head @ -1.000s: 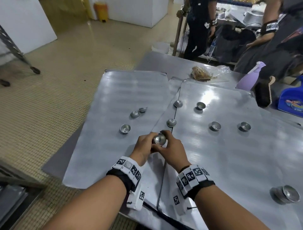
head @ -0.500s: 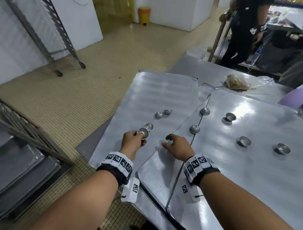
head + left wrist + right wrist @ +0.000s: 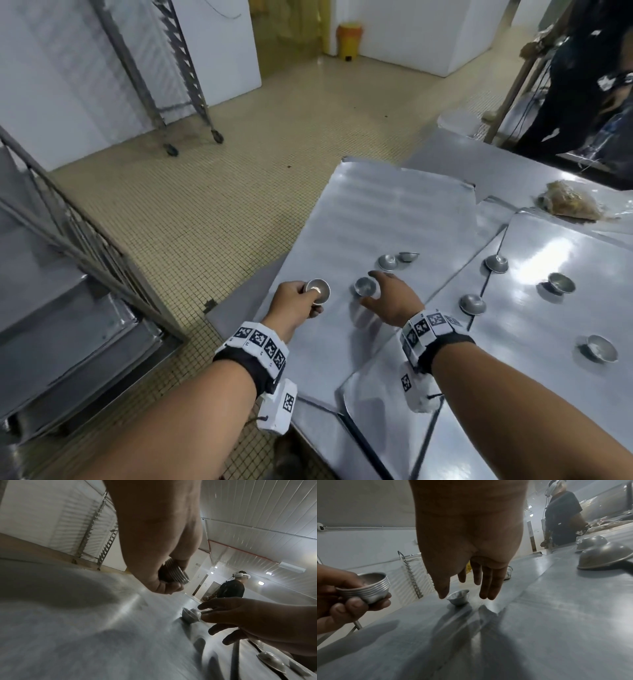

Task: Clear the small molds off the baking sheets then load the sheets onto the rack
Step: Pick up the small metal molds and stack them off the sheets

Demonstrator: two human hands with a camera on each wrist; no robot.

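Note:
My left hand (image 3: 305,295) grips a nested stack of small metal molds (image 3: 318,291) just above the near corner of the left baking sheet (image 3: 376,212). In the left wrist view the stack (image 3: 175,574) sits between thumb and curled fingers. My right hand (image 3: 373,289) hovers open over a single upright mold (image 3: 363,286) on the same sheet, its thumb and fingers (image 3: 488,588) spread on either side of that mold (image 3: 458,597). Two more molds (image 3: 388,262) lie just beyond. Several others (image 3: 472,304) are scattered over the right sheets (image 3: 548,394).
A tray rack (image 3: 85,246) holding flat sheets (image 3: 68,342) stands on the floor to my left. A second, bare rack (image 3: 181,68) stands by the far wall. A bag of food (image 3: 568,205) lies at the table's back. A person (image 3: 582,85) stands beyond the table.
My left hand carried the stack left, off the middle sheet and over the left sheet. My right hand let go of the stack and moved over the single mold there.

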